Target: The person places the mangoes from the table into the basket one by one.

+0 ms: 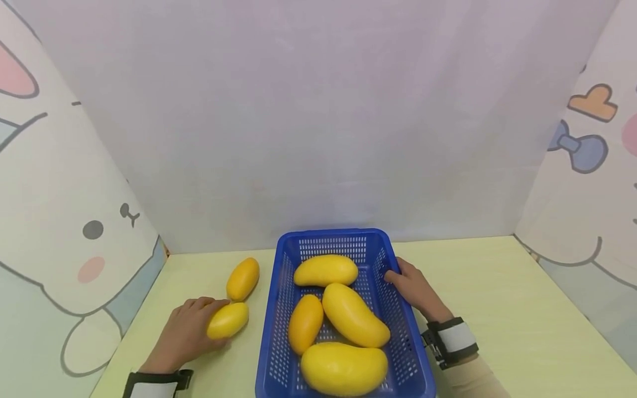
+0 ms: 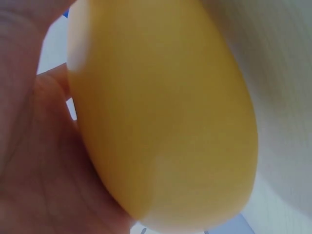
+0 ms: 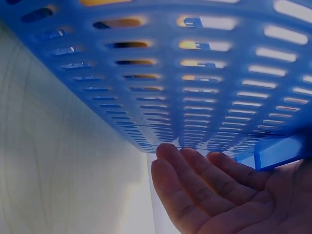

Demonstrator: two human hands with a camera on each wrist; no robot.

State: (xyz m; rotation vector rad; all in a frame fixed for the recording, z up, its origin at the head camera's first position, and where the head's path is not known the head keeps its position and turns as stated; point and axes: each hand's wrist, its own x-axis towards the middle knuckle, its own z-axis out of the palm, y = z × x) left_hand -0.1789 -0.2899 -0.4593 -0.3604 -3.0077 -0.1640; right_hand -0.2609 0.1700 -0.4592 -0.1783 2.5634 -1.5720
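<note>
My left hand (image 1: 186,331) curls round a yellow mango (image 1: 229,320) on the table, left of the basket. In the left wrist view that mango (image 2: 165,117) fills most of the picture, with the palm and thumb along one side. Just beyond it lies an orange-yellow mango (image 1: 243,279). A blue plastic basket (image 1: 267,326) with slotted walls stands in the middle. My right hand (image 1: 415,290) holds its right rim, thumb over the inner side. From the right wrist, the fingers (image 3: 200,180) show against the outer slotted wall.
Inside the basket lie several mangoes, among them a curved yellow one (image 1: 325,271) at the back and a large one (image 1: 344,369) at the front. A pale curtain (image 1: 328,138) hangs behind the table (image 1: 517,315). Cartoon-printed panels (image 1: 59,221) flank both sides.
</note>
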